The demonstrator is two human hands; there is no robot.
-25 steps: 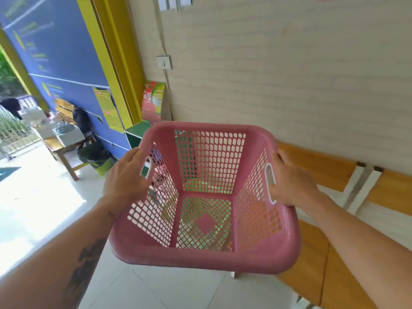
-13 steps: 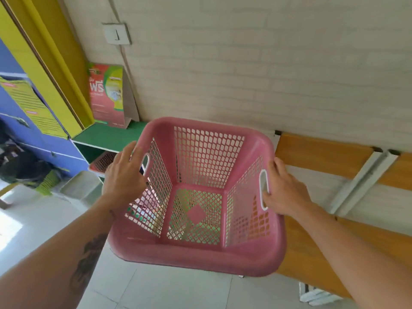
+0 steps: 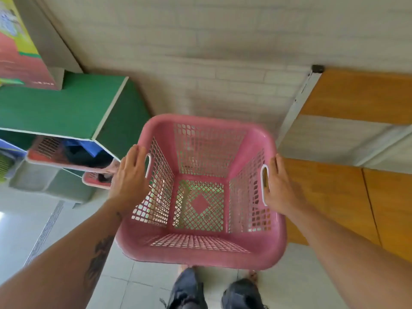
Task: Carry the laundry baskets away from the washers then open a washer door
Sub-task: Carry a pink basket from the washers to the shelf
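At both side handles of the pink laundry basket [image 3: 200, 253], the fingers grip: the left hand [image 3: 129, 179] lies on the outside of the left wall with its fingers [image 3: 136, 157] laid up over the rim by the white-edged handle slot, and the right hand [image 3: 281, 188] presses the right wall, fingers [image 3: 277, 166] up beside the other slot. Both hands are clamped on the basket, which hangs in the air, empty, its mesh bottom showing floor [image 3: 66, 224] tiles through it. Below its near rim are the person's knees in dark shorts [image 3: 187, 291]. To the left stands a green shelf [image 3: 66, 108] with a red and green box [image 3: 20, 59] on top and more pink baskets [image 3: 73, 157] tucked under it. To the right runs an orange wooden bench [image 3: 334, 197] against the pale brick wall [image 3: 200, 52].
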